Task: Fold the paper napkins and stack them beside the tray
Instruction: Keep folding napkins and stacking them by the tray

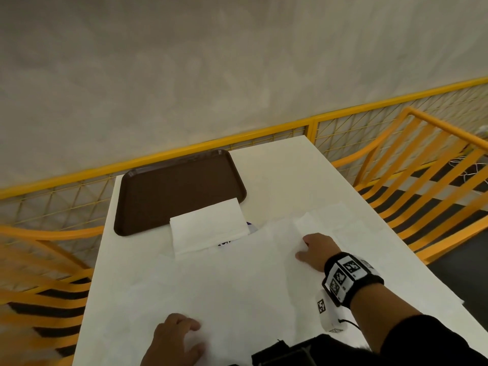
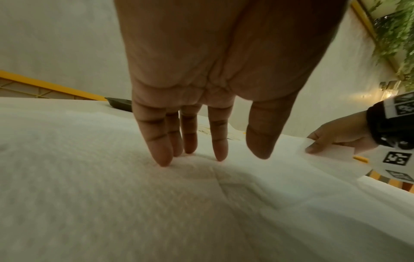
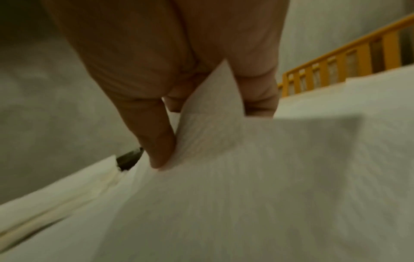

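The open napkin (image 1: 237, 281) lies spread flat over the near half of the white table (image 1: 285, 170), just in front of the brown tray (image 1: 158, 196). Its far right corner is lifted off the table and doubled over; its other edges are hard to trace, being white on white. A folded napkin (image 1: 208, 225) rests in front of the tray, its far edge overlapping the tray's near rim, and dark print shows from under its near edge, too little of it to identify. To the right of the tray the table surface is bare up to the far edge. A yellow railing (image 1: 264, 133) runs behind the tray, and orange slatted chairs (image 1: 422, 175) stand off both sides of the table.

The right hand (image 1: 315, 250) pinches the raised corner between thumb and curled fingers; the right wrist view is blurred and shows the paper rising into the palm. A black band with printed markers (image 1: 348, 276) wraps that wrist. The left hand (image 1: 174, 339), cut off at the bottom of the head view, presses straight fingertips (image 2: 163, 159) onto the near edge of the open napkin, thumb clear of the paper.
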Demonstrator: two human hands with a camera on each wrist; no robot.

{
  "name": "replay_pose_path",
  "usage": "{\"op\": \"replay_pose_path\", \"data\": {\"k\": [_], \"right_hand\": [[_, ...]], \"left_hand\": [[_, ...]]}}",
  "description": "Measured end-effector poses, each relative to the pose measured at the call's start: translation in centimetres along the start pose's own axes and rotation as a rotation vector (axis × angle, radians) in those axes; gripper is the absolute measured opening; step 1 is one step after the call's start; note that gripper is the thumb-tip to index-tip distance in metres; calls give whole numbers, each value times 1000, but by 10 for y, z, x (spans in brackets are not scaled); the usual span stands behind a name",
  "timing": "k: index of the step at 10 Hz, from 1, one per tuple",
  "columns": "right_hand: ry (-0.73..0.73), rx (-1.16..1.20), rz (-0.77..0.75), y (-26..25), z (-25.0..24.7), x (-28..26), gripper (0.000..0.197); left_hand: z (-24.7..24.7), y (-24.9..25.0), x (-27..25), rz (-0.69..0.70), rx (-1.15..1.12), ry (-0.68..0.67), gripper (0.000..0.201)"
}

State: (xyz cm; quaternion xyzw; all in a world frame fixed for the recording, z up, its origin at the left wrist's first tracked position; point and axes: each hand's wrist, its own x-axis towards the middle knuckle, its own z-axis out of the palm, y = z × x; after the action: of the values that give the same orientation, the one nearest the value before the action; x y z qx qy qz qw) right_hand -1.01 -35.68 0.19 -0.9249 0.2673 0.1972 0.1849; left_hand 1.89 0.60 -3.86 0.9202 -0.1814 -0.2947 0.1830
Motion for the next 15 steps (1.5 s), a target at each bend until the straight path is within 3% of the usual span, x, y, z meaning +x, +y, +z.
{"op": "replay_pose_path", "data": {"k": [1,2,3,4,5,6,8,10,11,12,13,14,15], "right_hand": [[63,11,-112,-2,-21,-23,19],[179,-10,-243,-10,-47,-52,28],[276,54,-389,-16,-74,-83,36],[357,39,-490,-19,-94,-101,30],[439,-16,-514,-22,-97,-103,19],[430,-16,-497,-22,-93,-99,21],[601,60,-421,-17,-93,-97,14],[724,47,-395,-14,-106,-100,9],[856,88,-474,-20,-115,-110,2],[1009,101,-564,-28,-123,-124,7],[1031,249,-624,-36,-131,-137,7],[931,483,-592,-44,-137,-146,15],[842,677,-565,-48,-134,-145,15]], "left_hand": [[-13,5,-4,3,-28,-37,55],[-32,22,-10,56,-42,-1,34],[-46,39,-7,149,-81,84,38],[-55,55,-3,165,-162,66,52],[-54,64,4,200,-77,-82,74],[-42,63,8,196,126,-257,115],[-21,46,4,132,309,-314,91],[-22,46,1,43,175,-322,71],[-23,43,8,75,196,-341,86],[-23,43,9,150,216,-311,114],[-25,49,9,188,109,-243,138],[-32,63,7,234,-243,-151,126],[-43,78,5,203,-784,-243,113]]}}
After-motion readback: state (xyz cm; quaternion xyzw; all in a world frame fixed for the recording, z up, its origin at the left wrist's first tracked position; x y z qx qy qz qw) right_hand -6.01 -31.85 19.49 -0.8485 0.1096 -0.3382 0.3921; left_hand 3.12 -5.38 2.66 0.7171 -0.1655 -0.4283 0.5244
